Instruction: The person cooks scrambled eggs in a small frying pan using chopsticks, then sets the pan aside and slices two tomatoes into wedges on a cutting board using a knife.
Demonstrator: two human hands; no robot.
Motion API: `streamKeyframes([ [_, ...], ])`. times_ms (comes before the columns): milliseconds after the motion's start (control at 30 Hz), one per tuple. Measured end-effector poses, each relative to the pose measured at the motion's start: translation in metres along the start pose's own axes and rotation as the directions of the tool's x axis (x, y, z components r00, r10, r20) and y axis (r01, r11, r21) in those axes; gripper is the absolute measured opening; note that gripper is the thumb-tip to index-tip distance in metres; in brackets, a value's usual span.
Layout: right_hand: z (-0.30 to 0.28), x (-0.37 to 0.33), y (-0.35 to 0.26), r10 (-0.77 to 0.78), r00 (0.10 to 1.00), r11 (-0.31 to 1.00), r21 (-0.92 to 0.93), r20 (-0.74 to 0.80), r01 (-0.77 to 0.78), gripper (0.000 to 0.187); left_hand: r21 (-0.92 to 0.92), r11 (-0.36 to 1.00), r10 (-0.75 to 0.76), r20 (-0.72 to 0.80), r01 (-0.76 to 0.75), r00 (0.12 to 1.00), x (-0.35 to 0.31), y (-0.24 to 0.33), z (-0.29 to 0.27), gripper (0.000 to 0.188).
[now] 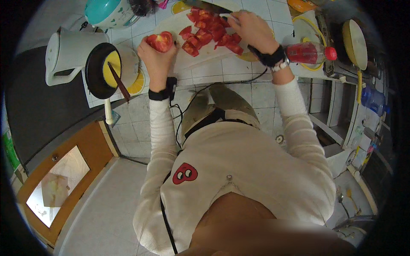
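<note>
My left hand is closed around a cut piece of tomato, its red inside facing up, at the left side of a pale cutting board. In my right hand is the handle of a knife; its blade points left across the far part of the board. Several red tomato chunks lie in a loose heap on the board between my hands. Part of the blade reaches the top rim of the picture.
Left of the board stand a black pan with yellow liquid and brown chopsticks, a white pitcher and a turquoise bowl. A bottle with a red cap lies or stands right of my wrist, near a yellow pan. A black cable crosses the table's front edge.
</note>
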State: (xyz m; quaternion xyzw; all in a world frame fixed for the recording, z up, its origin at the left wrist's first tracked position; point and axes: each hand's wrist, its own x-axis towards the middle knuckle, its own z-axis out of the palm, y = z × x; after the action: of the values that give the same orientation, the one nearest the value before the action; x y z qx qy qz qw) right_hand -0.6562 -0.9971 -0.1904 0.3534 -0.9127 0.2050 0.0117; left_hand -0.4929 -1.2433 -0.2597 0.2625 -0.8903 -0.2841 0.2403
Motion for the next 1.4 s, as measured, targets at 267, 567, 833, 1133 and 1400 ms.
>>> streamKeyframes([
  [267, -0.044, -0.009, 0.001, 0.111, 0.991, 0.967, -0.238, 0.072, -0.091, 0.034, -0.219, 0.965, -0.113, 0.150, 0.145, 0.982, -0.036, -0.008, -0.019, 0.080],
  [567, -0.047, -0.050, 0.018, 0.273, 0.962, 0.940, 0.208, 0.021, -0.271, 0.040, -0.535, 0.807, -0.057, 0.349, 0.249, 0.935, 0.030, 0.033, 0.002, 0.060],
  [833, -0.048, -0.120, 0.011, 0.508, 0.861, 0.708, 0.585, -0.030, -0.397, 0.034, -0.610, 0.521, 0.232, 0.775, 0.598, 0.588, 0.115, 0.098, 0.035, 0.083],
  [1133, -0.048, -0.161, 0.033, 0.582, 0.813, 0.617, 0.672, -0.038, -0.410, 0.028, -0.409, 0.699, 0.174, 0.893, 0.586, 0.416, 0.142, 0.109, 0.099, 0.074],
  [1400, -0.042, -0.163, 0.049, 0.585, 0.811, 0.566, 0.716, 0.000, -0.408, 0.031, -0.415, 0.652, 0.298, 0.910, 0.635, 0.288, 0.125, 0.129, 0.115, 0.052],
])
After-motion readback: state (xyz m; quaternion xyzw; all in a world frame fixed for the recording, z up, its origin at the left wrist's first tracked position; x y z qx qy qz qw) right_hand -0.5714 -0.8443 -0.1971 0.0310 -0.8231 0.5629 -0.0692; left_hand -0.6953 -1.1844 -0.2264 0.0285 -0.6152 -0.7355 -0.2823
